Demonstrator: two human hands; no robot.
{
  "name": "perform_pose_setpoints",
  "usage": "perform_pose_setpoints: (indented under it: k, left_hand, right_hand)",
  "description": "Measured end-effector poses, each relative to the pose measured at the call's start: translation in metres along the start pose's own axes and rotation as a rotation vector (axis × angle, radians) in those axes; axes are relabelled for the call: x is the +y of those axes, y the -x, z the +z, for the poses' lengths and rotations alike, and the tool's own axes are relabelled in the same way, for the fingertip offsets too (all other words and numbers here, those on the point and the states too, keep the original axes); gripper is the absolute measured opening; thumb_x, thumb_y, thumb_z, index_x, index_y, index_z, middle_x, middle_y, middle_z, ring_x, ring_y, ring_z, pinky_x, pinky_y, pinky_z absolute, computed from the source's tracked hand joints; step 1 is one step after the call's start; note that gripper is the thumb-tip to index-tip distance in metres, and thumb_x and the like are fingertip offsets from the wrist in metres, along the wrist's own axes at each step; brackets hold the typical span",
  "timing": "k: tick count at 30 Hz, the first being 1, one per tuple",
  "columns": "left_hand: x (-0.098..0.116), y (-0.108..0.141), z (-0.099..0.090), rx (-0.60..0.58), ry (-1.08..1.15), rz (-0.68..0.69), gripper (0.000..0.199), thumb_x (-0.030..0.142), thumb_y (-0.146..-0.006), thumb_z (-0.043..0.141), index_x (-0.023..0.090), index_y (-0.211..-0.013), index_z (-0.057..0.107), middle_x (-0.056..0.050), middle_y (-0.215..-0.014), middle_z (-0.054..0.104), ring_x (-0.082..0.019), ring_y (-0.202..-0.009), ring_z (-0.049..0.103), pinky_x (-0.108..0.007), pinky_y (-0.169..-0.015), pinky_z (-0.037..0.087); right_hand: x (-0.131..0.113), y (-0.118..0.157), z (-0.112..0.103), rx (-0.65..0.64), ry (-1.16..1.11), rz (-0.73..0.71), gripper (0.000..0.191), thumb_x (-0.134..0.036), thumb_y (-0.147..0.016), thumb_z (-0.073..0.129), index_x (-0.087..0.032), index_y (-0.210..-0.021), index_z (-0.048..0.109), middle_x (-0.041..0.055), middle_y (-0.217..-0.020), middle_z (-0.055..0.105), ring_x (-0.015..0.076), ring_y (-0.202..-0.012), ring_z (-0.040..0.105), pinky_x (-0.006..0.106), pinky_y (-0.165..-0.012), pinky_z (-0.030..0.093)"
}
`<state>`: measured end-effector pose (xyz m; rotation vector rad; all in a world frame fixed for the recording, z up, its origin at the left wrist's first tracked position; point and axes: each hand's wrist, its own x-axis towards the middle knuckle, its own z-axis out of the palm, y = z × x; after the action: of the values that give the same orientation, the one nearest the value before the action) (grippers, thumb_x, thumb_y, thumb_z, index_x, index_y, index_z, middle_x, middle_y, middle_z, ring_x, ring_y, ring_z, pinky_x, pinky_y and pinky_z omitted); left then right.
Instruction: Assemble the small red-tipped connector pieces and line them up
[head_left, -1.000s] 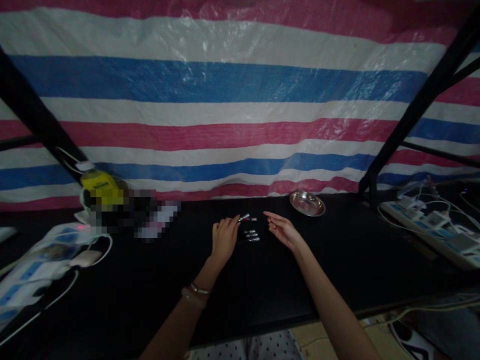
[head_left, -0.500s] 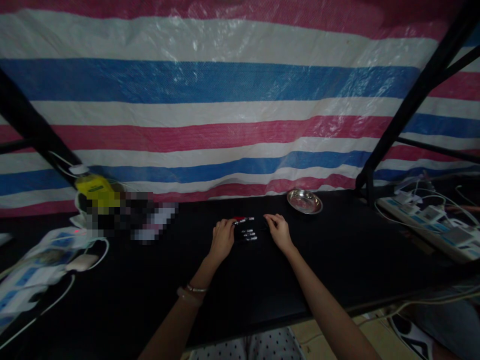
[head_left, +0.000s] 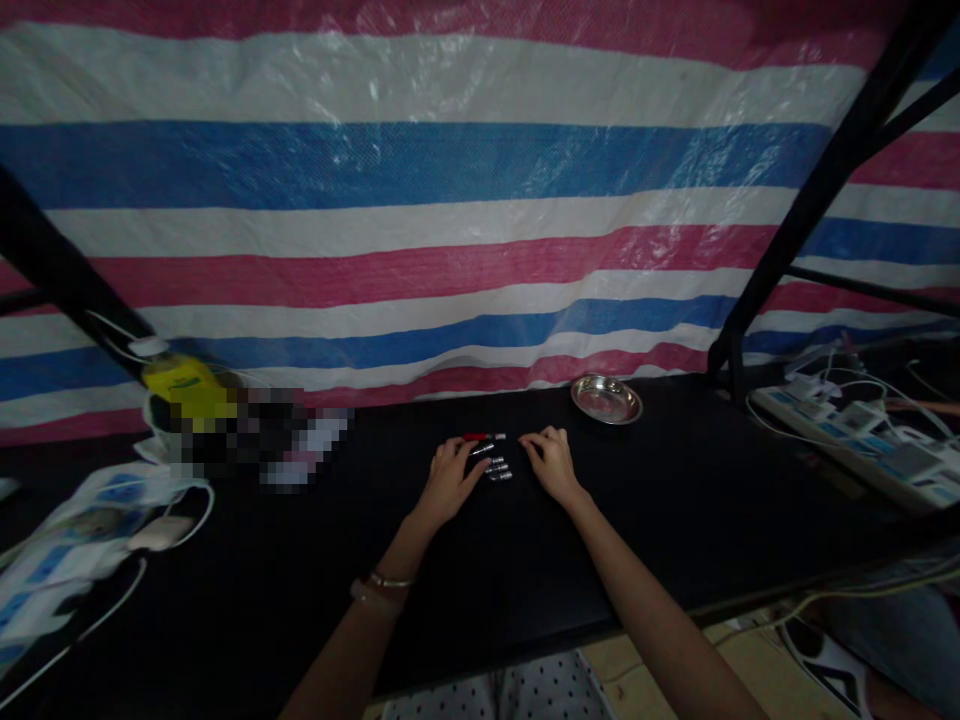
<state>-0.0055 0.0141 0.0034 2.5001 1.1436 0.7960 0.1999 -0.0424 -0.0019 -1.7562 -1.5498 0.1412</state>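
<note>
My left hand rests at the left side of several slim pen-like sticks with silvery ends, its thumb and forefinger spread apart. One dark stick lies in the gap between them; whether the fingers touch it is hard to tell. Behind it is a red stick with a silvery tip pointing right. More dark sticks lie side by side near the thumb. To their right, my right hand is closed in a pinch, thumb and forefinger pointing left. What the pinch holds, if anything, is too small and dark to make out.
A shallow metal dish stands at the back of the black table. A yellow bottle stands at the left, with power strips and cables in front. More plugs and cables lie right. Striped sheeting hangs behind.
My left thumb has spread away from the forefinger, and more of the red stick shows. My right hand has shifted slightly left, still pinched. The view has shifted a little.
</note>
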Motion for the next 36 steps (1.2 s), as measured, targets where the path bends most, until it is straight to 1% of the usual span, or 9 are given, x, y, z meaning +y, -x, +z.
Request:
perform_pose_setpoints:
  k: [2,4,9,18,22,26,31,33,36]
  left_hand:
    - [0.002,0.002,-0.001,-0.019,0.009,0.028,0.051,0.051,-0.079,0.056,0.022,-0.122,0.050,-0.008,-0.114,0.048,-0.023,-0.103,0.047,-0.042,-0.092,0.040]
    - [0.003,0.002,-0.003,-0.040,0.017,0.034,0.057,0.053,-0.075,0.061,0.024,-0.123,0.050,-0.008,-0.114,0.047,-0.024,-0.104,0.046,-0.043,-0.092,0.040]
    - [0.004,0.001,-0.003,-0.085,0.049,0.039,0.051,0.050,-0.075,0.062,0.027,-0.120,0.052,-0.006,-0.111,0.047,-0.023,-0.104,0.046,-0.042,-0.092,0.040]
    - [0.001,-0.001,0.000,-0.104,0.090,0.065,0.045,0.045,-0.076,0.063,0.028,-0.117,0.056,-0.005,-0.108,0.050,-0.021,-0.102,0.048,-0.041,-0.093,0.040]
    - [0.001,-0.002,0.000,-0.101,0.084,0.086,0.044,0.043,-0.076,0.064,0.027,-0.117,0.057,-0.005,-0.107,0.051,-0.021,-0.102,0.049,-0.040,-0.093,0.041]
    - [0.004,-0.002,-0.002,-0.091,0.071,0.135,0.044,0.041,-0.077,0.064,0.029,-0.118,0.057,-0.005,-0.108,0.052,-0.021,-0.102,0.050,-0.040,-0.092,0.042]
    - [0.005,-0.003,-0.005,-0.091,0.016,0.178,0.048,0.043,-0.072,0.068,0.029,-0.117,0.058,-0.005,-0.112,0.052,-0.022,-0.105,0.049,-0.040,-0.093,0.043]
    - [0.004,-0.004,-0.006,-0.092,-0.004,0.203,0.050,0.044,-0.071,0.069,0.030,-0.118,0.058,-0.005,-0.112,0.053,-0.022,-0.105,0.049,-0.041,-0.092,0.043]
    - [0.001,-0.006,-0.008,-0.099,-0.025,0.238,0.052,0.045,-0.069,0.069,0.030,-0.118,0.058,-0.005,-0.110,0.054,-0.022,-0.105,0.049,-0.041,-0.091,0.044]
  right_hand:
    - [0.000,0.000,0.001,-0.002,0.007,-0.007,0.024,-0.027,-0.088,0.048,-0.022,-0.095,0.070,0.0067,-0.081,0.053,0.0201,-0.082,0.043,0.031,-0.076,0.035]
    - [0.001,0.000,0.001,-0.005,0.014,-0.013,0.023,-0.027,-0.088,0.048,-0.023,-0.095,0.069,0.0067,-0.082,0.053,0.0202,-0.082,0.043,0.031,-0.076,0.035]
    - [0.002,0.000,0.002,-0.016,0.030,-0.011,0.023,-0.026,-0.088,0.048,-0.023,-0.095,0.069,0.0065,-0.083,0.053,0.0199,-0.083,0.043,0.031,-0.076,0.035]
    - [0.002,0.000,0.003,0.008,0.020,-0.007,0.021,-0.025,-0.085,0.050,-0.023,-0.093,0.070,0.0067,-0.083,0.053,0.0203,-0.083,0.043,0.032,-0.077,0.036]
    - [0.001,0.000,0.003,0.028,0.020,0.008,0.020,-0.026,-0.084,0.051,-0.023,-0.091,0.070,0.0070,-0.082,0.053,0.0210,-0.083,0.043,0.032,-0.076,0.036]
    - [0.000,-0.001,0.004,0.056,0.028,0.016,0.020,-0.028,-0.084,0.052,-0.022,-0.091,0.070,0.0073,-0.084,0.054,0.0212,-0.085,0.044,0.033,-0.077,0.036]
    - [-0.003,-0.007,0.007,0.080,0.029,0.010,0.020,-0.029,-0.084,0.053,-0.023,-0.095,0.069,0.0077,-0.090,0.054,0.0219,-0.088,0.045,0.035,-0.080,0.036]
    - [-0.007,-0.011,0.008,0.063,0.036,-0.009,0.020,-0.029,-0.083,0.055,-0.024,-0.096,0.070,0.0081,-0.093,0.054,0.0227,-0.091,0.045,0.035,-0.082,0.036]
    - [-0.013,-0.016,0.008,0.004,0.053,-0.038,0.020,-0.029,-0.081,0.059,-0.025,-0.098,0.070,0.0082,-0.097,0.055,0.0234,-0.095,0.044,0.035,-0.082,0.035]
